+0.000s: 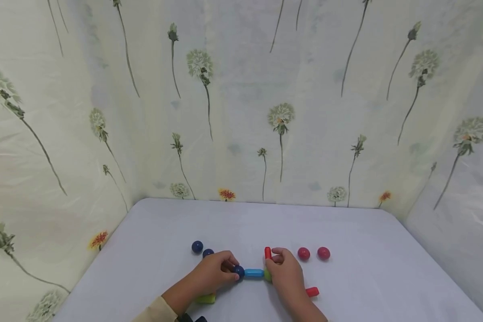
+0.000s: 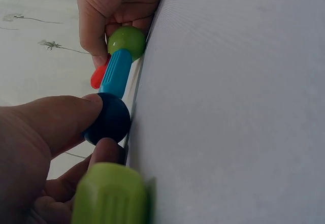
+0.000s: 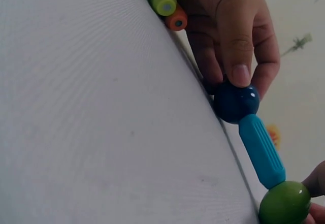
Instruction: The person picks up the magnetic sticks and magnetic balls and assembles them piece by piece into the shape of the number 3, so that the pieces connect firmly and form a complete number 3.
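at the near side of the table (image 1: 358, 237), whose near edge runs out of the head view, a dark thing (image 1: 185, 317), too cut off to name, sits against the left sleeve (image 1: 157, 311). just beyond it, partly under the left forearm, lies a green rod (image 1: 206, 298), with an orange rod (image 3: 176, 19) beside it. across, a second red rod (image 1: 312, 292) shows from behind the right forearm, toward the table's right edge.

farther in, the left hand (image 1: 215, 273) pinches a blue ball (image 1: 239, 272) between thumb and fingers. a light blue rod (image 1: 254, 273) runs from that ball to a green ball (image 1: 268, 274), touching both, roughly parallel to the far edge. the right hand (image 1: 286, 273) has thumb and fingers closed on a red rod (image 1: 268, 253) where it meets the green ball; in the head view the rod's free end points to the far edge.

beyond the hands, two red balls (image 1: 313, 253) lie near each other on the right-edge side, and two more blue balls (image 1: 197, 247) on the left-edge side, the nearer partly hidden by the left hand. past the far edge hangs a dandelion-print cloth (image 1: 237, 112).
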Action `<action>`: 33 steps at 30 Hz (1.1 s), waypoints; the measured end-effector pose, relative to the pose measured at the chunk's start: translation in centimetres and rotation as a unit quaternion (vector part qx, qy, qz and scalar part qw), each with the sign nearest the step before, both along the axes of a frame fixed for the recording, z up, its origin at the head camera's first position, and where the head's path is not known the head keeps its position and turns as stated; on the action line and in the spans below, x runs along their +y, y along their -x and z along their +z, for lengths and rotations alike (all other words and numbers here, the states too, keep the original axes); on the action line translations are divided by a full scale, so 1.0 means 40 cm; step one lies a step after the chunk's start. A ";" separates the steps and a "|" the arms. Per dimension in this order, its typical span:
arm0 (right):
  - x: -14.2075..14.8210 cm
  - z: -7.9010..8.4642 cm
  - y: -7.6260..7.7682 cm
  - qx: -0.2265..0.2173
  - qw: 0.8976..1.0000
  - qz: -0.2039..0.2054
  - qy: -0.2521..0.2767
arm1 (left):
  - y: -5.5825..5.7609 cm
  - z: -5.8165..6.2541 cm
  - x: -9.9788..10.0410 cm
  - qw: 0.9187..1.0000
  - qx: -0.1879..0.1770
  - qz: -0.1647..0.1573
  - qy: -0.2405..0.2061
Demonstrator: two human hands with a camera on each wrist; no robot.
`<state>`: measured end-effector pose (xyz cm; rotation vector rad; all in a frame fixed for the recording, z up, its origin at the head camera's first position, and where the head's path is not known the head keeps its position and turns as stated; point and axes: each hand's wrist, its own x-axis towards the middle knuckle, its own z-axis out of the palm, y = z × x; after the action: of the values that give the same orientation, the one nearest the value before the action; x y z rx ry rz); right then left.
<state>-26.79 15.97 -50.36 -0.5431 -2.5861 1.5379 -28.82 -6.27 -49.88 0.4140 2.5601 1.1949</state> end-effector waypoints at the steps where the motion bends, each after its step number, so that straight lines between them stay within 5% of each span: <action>1: -0.001 -0.001 0.001 0.000 1.000 0.000 0.003 | 0.000 0.001 0.000 1.000 -0.002 0.000 0.002; 12: -0.005 -0.013 0.006 0.004 1.000 0.005 0.016 | 0.006 0.043 0.026 0.996 0.014 -0.020 0.080; 20: 0.001 -0.008 0.001 0.007 1.000 0.007 0.010 | 0.025 0.041 0.109 0.986 0.053 -0.093 0.130; 26: -0.003 -0.013 0.007 0.013 1.000 0.006 0.006 | 0.030 0.030 0.128 0.981 0.087 -0.113 0.131; 33: 0.002 -0.008 0.005 0.016 1.000 0.009 -0.001 | 0.030 0.012 0.124 0.985 0.093 -0.109 0.092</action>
<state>-26.98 16.04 -50.69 -0.4927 -2.5757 1.5361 -30.03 -1.30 -49.39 0.7728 2.6656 0.8715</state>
